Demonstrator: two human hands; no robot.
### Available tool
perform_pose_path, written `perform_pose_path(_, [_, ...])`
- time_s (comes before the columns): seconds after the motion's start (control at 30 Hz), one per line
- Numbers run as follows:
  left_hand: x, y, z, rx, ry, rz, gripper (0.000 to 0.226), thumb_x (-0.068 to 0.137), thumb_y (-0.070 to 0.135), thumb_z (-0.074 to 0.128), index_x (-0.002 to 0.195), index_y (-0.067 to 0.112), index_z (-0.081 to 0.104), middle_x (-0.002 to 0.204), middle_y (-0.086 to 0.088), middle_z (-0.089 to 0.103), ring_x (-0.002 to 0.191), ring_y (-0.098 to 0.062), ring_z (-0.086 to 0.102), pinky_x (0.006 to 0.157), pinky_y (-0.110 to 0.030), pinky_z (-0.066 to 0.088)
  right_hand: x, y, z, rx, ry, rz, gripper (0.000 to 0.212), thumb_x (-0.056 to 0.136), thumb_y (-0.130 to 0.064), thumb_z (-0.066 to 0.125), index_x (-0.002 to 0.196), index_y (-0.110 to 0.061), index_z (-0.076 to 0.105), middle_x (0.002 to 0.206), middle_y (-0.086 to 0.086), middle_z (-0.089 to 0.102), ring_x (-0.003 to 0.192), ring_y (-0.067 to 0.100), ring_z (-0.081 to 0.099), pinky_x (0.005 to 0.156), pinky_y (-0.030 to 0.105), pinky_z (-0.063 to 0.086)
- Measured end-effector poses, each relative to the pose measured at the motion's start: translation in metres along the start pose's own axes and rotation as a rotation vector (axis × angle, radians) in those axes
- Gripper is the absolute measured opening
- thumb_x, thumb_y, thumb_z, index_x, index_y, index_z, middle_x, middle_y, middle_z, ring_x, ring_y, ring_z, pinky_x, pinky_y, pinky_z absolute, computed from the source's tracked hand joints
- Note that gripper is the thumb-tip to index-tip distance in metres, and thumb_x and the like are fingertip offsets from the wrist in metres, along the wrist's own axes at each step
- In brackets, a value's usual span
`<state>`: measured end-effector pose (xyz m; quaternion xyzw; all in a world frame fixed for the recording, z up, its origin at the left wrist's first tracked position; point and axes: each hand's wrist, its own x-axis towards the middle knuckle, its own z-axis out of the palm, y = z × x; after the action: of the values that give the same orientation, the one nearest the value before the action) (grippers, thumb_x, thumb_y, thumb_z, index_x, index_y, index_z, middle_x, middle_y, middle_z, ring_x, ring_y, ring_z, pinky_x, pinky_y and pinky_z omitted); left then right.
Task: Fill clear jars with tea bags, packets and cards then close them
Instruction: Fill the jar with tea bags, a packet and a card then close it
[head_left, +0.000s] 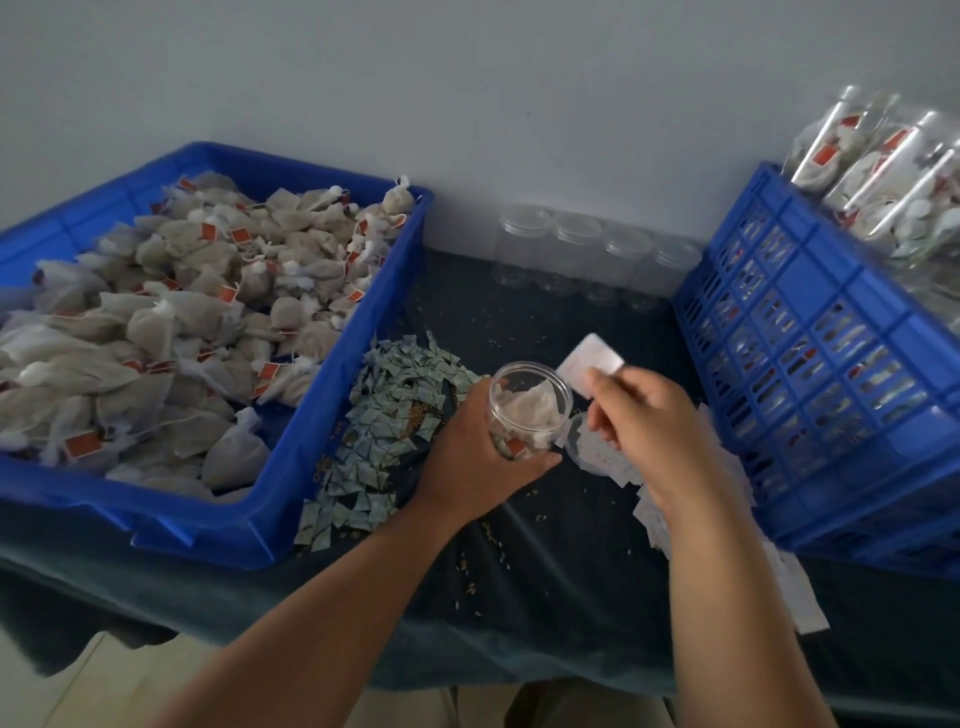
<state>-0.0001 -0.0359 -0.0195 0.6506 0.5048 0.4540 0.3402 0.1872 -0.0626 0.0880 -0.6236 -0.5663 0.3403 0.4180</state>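
Left hand (467, 449) grips the open jar (511, 387) at mid-table (545, 545), tea bags (537, 405) inside, mouth tipped up and rightward. Right hand (641, 415) pinches a white card (589, 358) just right of the rim, long axis slanting far-right. Card likely goes left and down.

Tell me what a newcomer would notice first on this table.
The big blue bin at left, heaped with tea bags, grabs the eye first. At centre, the left hand grips an open jar while the right hand pinches a white card beside its mouth. A slatted blue crate stands at right.
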Motion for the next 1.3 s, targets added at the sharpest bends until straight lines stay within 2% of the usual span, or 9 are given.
perform_pose_path(0.13, [0.0,0.002,-0.001,-0.042,-0.008,0.0,0.09,0.065,0.059,0.095,0.139,0.048,0.046,0.125,0.025,0.066,0.114,0.006,0.066,0.093,-0.032,0.062,0.022,-0.016,0.008,-0.194,-0.165,0.117,0.021,0.094,-0.048,0.079,0.08,-0.032,0.08,0.055,-0.008,0.059,0.045,0.0,0.048,0.06,0.031,0.043])
perform_pose_path(0.33, [0.0,0.002,0.0,-0.045,0.002,-0.001,0.091,0.065,0.061,0.095,0.139,0.048,0.045,0.126,0.025,0.066,0.115,0.007,0.066,0.094,-0.032,0.062,0.05,-0.037,0.014,-0.602,-0.259,0.157,0.042,0.081,-0.058,0.088,0.074,-0.018,0.075,0.055,-0.008,0.063,0.06,0.012,0.06,0.058,0.03,0.045])
perform_pose_path(0.47, [0.001,0.0,0.001,-0.053,-0.009,-0.007,0.088,0.066,0.059,0.095,0.138,0.045,0.046,0.122,0.023,0.069,0.111,0.007,0.068,0.092,-0.034,0.063,0.048,-0.033,0.023,-0.725,-0.174,0.102,0.05,0.083,-0.059,0.085,0.073,-0.013,0.066,0.063,-0.001,0.058,0.059,0.014,0.054,0.058,0.033,0.041])
perform_pose_path(0.57, [0.001,-0.001,0.001,-0.055,-0.004,-0.002,0.084,0.066,0.057,0.096,0.133,0.046,0.047,0.123,0.028,0.067,0.112,0.009,0.066,0.091,-0.025,0.06,0.037,-0.016,0.024,-0.468,0.052,0.02,0.051,0.093,-0.062,0.071,0.068,-0.019,0.063,0.055,-0.007,0.059,0.05,0.004,0.053,0.055,0.03,0.04])
perform_pose_path(0.67, [0.001,-0.002,0.002,-0.057,0.008,0.011,0.089,0.064,0.057,0.097,0.136,0.046,0.045,0.123,0.037,0.063,0.115,0.015,0.062,0.09,-0.008,0.052,0.031,0.009,0.011,-0.305,0.242,0.012,0.043,0.1,-0.057,0.063,0.076,-0.022,0.064,0.07,-0.003,0.066,0.066,0.008,0.062,0.061,0.032,0.042])
perform_pose_path(0.83, [0.001,-0.001,0.002,-0.058,0.018,0.032,0.087,0.064,0.058,0.095,0.131,0.062,0.041,0.125,0.04,0.061,0.116,0.017,0.061,0.088,-0.002,0.047,0.022,0.055,-0.002,-0.689,-0.119,0.201,0.023,0.095,-0.05,0.078,0.113,-0.037,0.07,0.1,-0.013,0.066,0.092,0.006,0.064,0.075,0.03,0.05])
perform_pose_path(0.97, [0.0,0.003,-0.001,-0.045,0.018,0.051,0.086,0.065,0.059,0.095,0.126,0.073,0.036,0.125,0.054,0.052,0.115,0.025,0.056,0.086,0.003,0.041,0.011,0.07,0.005,-0.824,-0.043,0.074,0.018,0.095,-0.043,0.079,0.108,-0.03,0.081,0.105,-0.009,0.065,0.105,0.017,0.065,0.086,0.035,0.05])
perform_pose_path(1.1, [0.0,0.002,-0.001,-0.045,0.005,0.028,0.087,0.064,0.063,0.095,0.127,0.071,0.036,0.119,0.039,0.064,0.097,0.008,0.069,0.08,-0.007,0.051,-0.001,0.062,-0.004,-0.5,0.227,-0.111,0.017,0.102,-0.05,0.064,0.099,-0.034,0.07,0.098,-0.022,0.063,0.093,-0.005,0.061,0.071,0.021,0.041])
perform_pose_path(1.3, [0.001,-0.003,0.002,-0.027,-0.008,0.02,0.093,0.062,0.067,0.092,0.139,0.053,0.043,0.125,0.036,0.062,0.097,0.007,0.068,0.087,-0.019,0.059,-0.014,0.044,-0.026,0.112,0.616,-0.209,0.018,0.115,-0.029,0.045,0.131,-0.027,0.054,0.101,-0.012,0.076,0.092,0.003,0.075,0.08,0.018,0.058])
